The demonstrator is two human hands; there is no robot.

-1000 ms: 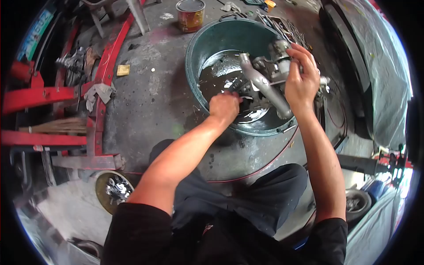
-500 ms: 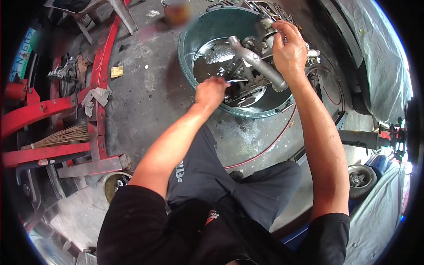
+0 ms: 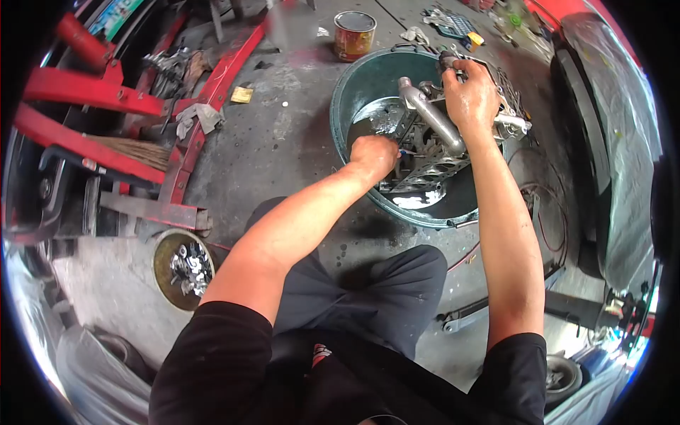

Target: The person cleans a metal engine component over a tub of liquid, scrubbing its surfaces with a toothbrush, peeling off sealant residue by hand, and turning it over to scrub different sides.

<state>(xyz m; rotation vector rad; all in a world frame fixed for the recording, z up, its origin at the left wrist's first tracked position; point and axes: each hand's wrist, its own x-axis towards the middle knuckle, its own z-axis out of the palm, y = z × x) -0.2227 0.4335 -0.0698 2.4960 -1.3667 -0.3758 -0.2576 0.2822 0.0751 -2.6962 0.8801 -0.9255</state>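
Note:
A metal cylinder head [image 3: 433, 170] with a thick grey pipe [image 3: 435, 117] along it leans in a round green tub [image 3: 341, 106]. Liquid with bright reflections lies in the tub's bottom. My right hand [image 3: 473, 98] is closed on the head's upper end, fingers around a dark round fitting [image 3: 448, 61]. Low over the tub's left side, my left hand [image 3: 375, 157] is closed around a slim blue-and-white tool [image 3: 405, 153]. Its tip points at the cylinder head; my fist hides most of it, so its kind is unclear.
Behind the tub stands a paint can [image 3: 355, 37]. Red steel beams [image 3: 99, 92] run along the left. A bowl of small metal parts [image 3: 185, 269] sits by my left elbow. Plastic sheeting [image 3: 616, 142] covers a vehicle at right, near a hose [image 3: 559, 212].
The view has shifted, so the tub sits lower and further right. My left fist has turned over the tool, covering more of it. My right hand keeps its hold on the cylinder head.

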